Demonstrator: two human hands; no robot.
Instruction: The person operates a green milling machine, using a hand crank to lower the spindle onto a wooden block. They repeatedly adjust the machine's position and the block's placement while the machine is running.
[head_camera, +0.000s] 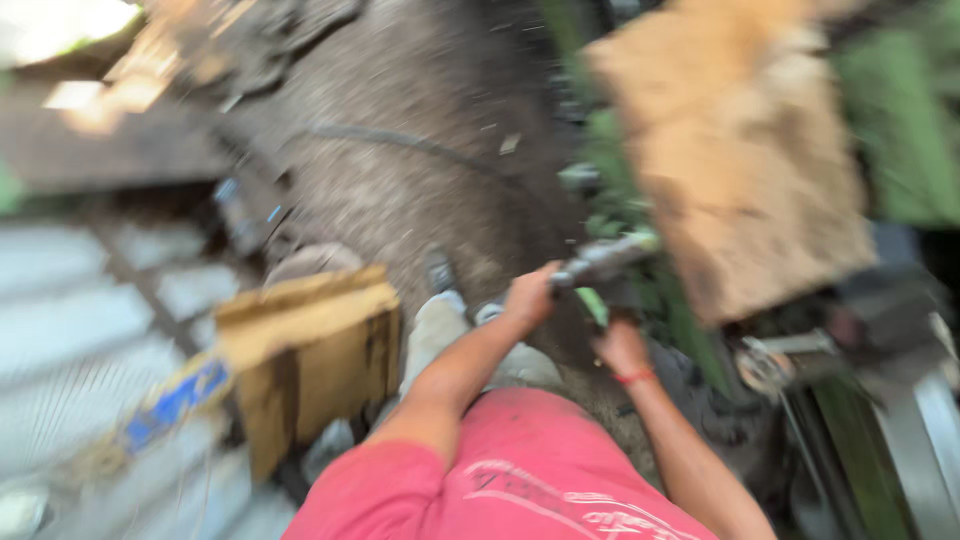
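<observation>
I see left hand (529, 296) closed around grey metal handle (602, 260) beside green machine (640, 215), right hand (621, 347) just below it, grip unclear through blur, cardboard box (305, 350) well apart on dirt floor (420, 200).

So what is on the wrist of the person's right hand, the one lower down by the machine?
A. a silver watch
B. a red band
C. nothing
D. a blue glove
B: a thin red band circles the wrist just below the right hand, while the left hand grips a grey metal handle.
</observation>
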